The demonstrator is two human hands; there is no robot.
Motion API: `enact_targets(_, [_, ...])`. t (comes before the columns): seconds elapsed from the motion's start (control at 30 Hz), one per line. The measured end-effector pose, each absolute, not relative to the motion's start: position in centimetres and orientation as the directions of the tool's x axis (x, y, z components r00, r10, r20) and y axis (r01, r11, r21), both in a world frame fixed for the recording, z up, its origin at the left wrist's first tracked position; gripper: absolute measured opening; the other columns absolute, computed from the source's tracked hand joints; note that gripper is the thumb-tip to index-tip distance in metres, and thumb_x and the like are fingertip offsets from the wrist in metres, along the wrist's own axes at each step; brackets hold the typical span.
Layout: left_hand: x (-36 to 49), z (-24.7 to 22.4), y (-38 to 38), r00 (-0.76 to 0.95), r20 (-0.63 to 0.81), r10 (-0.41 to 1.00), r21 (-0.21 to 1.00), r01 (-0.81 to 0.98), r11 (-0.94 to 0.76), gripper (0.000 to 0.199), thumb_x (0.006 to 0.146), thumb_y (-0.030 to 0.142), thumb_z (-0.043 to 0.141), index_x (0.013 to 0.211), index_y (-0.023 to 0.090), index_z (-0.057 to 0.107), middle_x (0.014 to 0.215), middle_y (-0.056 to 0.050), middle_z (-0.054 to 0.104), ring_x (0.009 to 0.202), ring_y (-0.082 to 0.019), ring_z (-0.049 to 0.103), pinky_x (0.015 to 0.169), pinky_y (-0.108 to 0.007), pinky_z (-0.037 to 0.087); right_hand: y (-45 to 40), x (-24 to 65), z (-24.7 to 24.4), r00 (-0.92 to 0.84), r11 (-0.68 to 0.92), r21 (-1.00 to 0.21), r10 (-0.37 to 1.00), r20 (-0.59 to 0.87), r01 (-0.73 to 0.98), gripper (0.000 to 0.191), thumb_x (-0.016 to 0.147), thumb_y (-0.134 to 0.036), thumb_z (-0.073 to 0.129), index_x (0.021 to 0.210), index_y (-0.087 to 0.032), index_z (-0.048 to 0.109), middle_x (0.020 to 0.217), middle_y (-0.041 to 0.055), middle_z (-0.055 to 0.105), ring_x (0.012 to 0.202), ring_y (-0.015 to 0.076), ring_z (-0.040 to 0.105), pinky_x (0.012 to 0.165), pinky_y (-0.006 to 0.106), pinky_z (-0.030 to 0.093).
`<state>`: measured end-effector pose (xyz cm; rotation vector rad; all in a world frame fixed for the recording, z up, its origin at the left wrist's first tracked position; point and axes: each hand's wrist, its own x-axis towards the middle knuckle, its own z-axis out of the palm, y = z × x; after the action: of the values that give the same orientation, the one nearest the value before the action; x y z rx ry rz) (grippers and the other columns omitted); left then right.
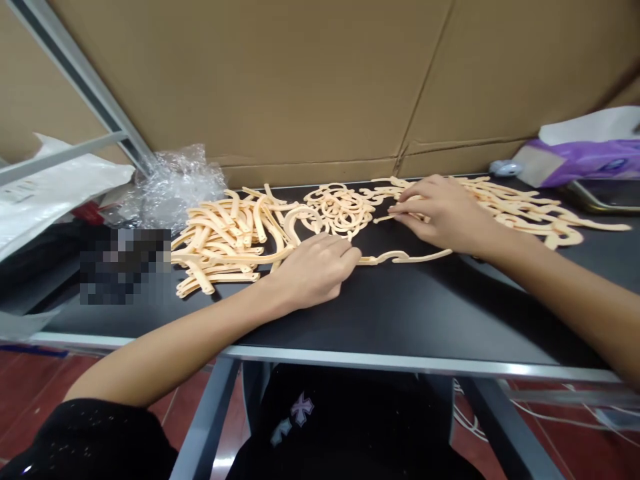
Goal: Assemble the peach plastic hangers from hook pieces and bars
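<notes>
Peach plastic strips (227, 227) lie heaped on the black tabletop (390, 307), and here's my left hand (314, 270) just to their right, fingers curled downward, whatever is beneath them hidden, so I can't tell its grip! Over to my right hand (445, 212): fingertips pinching a slim peach piece (384, 218), right beside the looped hooks (343, 208), while linked hooks (413, 257) run out past my left knuckles.
</notes>
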<state>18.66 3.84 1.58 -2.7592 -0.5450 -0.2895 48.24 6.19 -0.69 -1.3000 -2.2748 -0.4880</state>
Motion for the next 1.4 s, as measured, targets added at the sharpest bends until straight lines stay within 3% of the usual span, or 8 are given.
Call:
enact_targets(0.2, [18.7, 1.2, 4.3, 0.892, 0.278, 0.356, -0.203, 0.417, -0.886, 0.020, 0.099, 0.009, 0.049, 0.092, 0.012, 0.067, 0.092, -0.010, 0.071, 0.086, -0.022, 0.066, 0.083, -0.035, 0.053, 3.6, 46.1, 2.3, -0.377, 0.504, -0.120, 0.765, 0.522, 0.856, 0.031, 0.098, -0.037, 0.055, 0.099, -0.021, 0.081, 0.102, 0.0115, 0.078, 0.096, 0.0281, 0.067, 0.090, 0.044, 0.047])
enact_targets(0.33, [18.8, 1.2, 4.2, 0.881, 0.288, 0.375, -0.182, 0.435, -0.882, 0.019, 0.099, 0.011, 0.050, 0.093, 0.012, 0.068, 0.090, -0.010, 0.071, 0.085, -0.024, 0.067, 0.083, -0.037, 0.055, 1.4, 44.1, 3.8, -0.529, 0.561, -0.273, 0.828, 0.186, 0.782, 0.028, 0.094, -0.042, 0.062, 0.094, -0.021, 0.080, 0.089, 0.0058, 0.077, 0.080, 0.0204, 0.068, 0.074, 0.032, 0.046])
enact_targets(0.6, [19.6, 1.1, 3.5, 0.826, 0.318, 0.466, -0.097, 0.517, -0.850, 0.019, 0.099, 0.013, 0.050, 0.102, 0.011, 0.069, 0.099, -0.012, 0.073, 0.093, -0.027, 0.071, 0.084, -0.040, 0.057, 1.3, 43.5, 3.2, -0.556, 0.562, -0.297, 0.823, 0.112, 0.772, 0.023, 0.096, -0.024, 0.056, 0.088, -0.017, 0.076, 0.088, 0.0055, 0.077, 0.077, 0.0164, 0.065, 0.072, 0.028, 0.042])
enact_targets(0.77, [20.2, 0.8, 3.1, 0.861, 0.347, 0.373, -0.235, 0.465, -0.853, 0.019, 0.101, 0.015, 0.051, 0.098, 0.012, 0.069, 0.095, -0.011, 0.075, 0.086, -0.026, 0.072, 0.074, -0.037, 0.056, 1.2, 43.4, 3.5, -0.560, 0.564, -0.298, 0.822, 0.108, 0.770, 0.021, 0.096, -0.020, 0.057, 0.086, -0.016, 0.075, 0.087, 0.0059, 0.076, 0.077, 0.0162, 0.064, 0.073, 0.028, 0.042])
enact_targets(1.03, [20.8, 0.9, 2.4, 0.860, 0.405, 0.310, -0.380, 0.467, -0.798, 0.025, 0.101, 0.010, 0.049, 0.080, 0.016, 0.063, 0.076, -0.006, 0.069, 0.069, -0.020, 0.066, 0.054, -0.032, 0.039, 1.3, 43.6, 3.2, -0.539, 0.542, -0.308, 0.836, 0.102, 0.782, 0.023, 0.097, -0.025, 0.057, 0.087, -0.016, 0.075, 0.088, 0.0061, 0.076, 0.079, 0.0169, 0.064, 0.073, 0.028, 0.039])
enact_targets(1.13, [20.8, 0.7, 2.5, 0.830, 0.389, 0.400, -0.280, 0.520, -0.807, 0.022, 0.102, 0.013, 0.047, 0.088, 0.015, 0.064, 0.085, -0.009, 0.071, 0.076, -0.023, 0.068, 0.058, -0.033, 0.042, 1.3, 43.5, 3.1, -0.523, 0.529, -0.274, 0.846, 0.102, 0.803, 0.027, 0.098, -0.029, 0.054, 0.088, -0.017, 0.076, 0.089, 0.0065, 0.076, 0.079, 0.0179, 0.064, 0.070, 0.029, 0.036])
enact_targets(1.23, [20.7, 0.2, 3.1, 0.786, 0.377, 0.491, -0.038, 0.543, -0.839, 0.014, 0.101, 0.014, 0.049, 0.095, 0.015, 0.061, 0.093, -0.008, 0.071, 0.087, -0.023, 0.068, 0.072, -0.034, 0.051, 1.1, 43.3, 3.2, -0.518, 0.523, -0.232, 0.851, 0.088, 0.820, 0.031, 0.100, -0.029, 0.049, 0.086, -0.017, 0.074, 0.085, 0.0069, 0.074, 0.077, 0.0180, 0.063, 0.067, 0.030, 0.032])
enact_targets(1.4, [20.5, -0.5, 4.1, 0.771, 0.406, 0.490, 0.184, 0.456, -0.871, 0.008, 0.100, 0.019, 0.051, 0.094, 0.019, 0.057, 0.095, -0.005, 0.068, 0.088, -0.020, 0.064, 0.080, -0.034, 0.052, 0.5, 42.7, 3.5, -0.494, 0.496, -0.083, 0.868, 0.053, 0.864, 0.032, 0.102, -0.033, 0.045, 0.086, -0.017, 0.069, 0.079, 0.0076, 0.070, 0.066, 0.0172, 0.054, 0.062, 0.030, 0.026])
